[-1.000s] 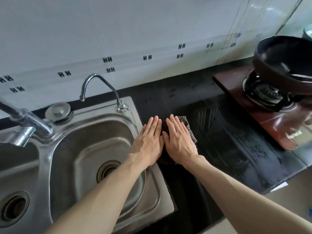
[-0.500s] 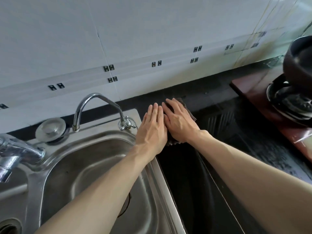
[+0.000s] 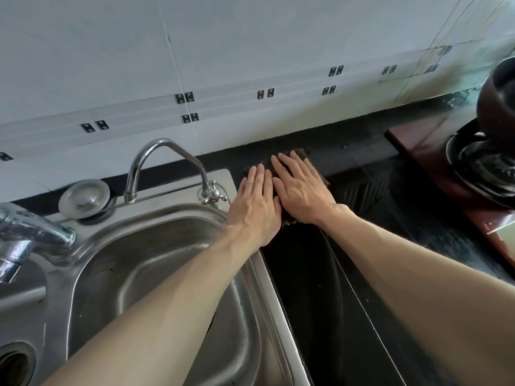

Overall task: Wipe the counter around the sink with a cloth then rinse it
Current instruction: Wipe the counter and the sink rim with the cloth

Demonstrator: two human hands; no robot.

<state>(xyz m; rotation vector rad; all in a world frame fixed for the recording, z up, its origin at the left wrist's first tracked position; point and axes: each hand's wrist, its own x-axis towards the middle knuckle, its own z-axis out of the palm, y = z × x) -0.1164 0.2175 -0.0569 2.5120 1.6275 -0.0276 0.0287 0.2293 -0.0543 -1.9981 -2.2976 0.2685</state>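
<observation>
A dark brown cloth (image 3: pixel 303 153) lies flat on the black counter (image 3: pixel 312 280), just right of the steel sink's back corner and close to the wall. My left hand (image 3: pixel 255 207) and my right hand (image 3: pixel 302 190) press down on it side by side with palms flat and fingers straight. They cover most of the cloth; only its far edge and right edge show. The heel of my left hand lies over the sink rim (image 3: pixel 267 277). The sink basin (image 3: pixel 156 274) sits under my left forearm.
A curved tap (image 3: pixel 167 151) stands at the sink's back rim, with a round metal plug (image 3: pixel 83 199) to its left and a second tap (image 3: pixel 30 235) at far left. A red stove (image 3: pixel 418 146) carrying a dark wok (image 3: pixel 498 107) stands at the right. The tiled wall (image 3: pixel 250 65) lies just beyond the cloth.
Both hands have pushed the cloth away from me along the counter, from beside the sink's middle to near the wall. The view has shifted with them.
</observation>
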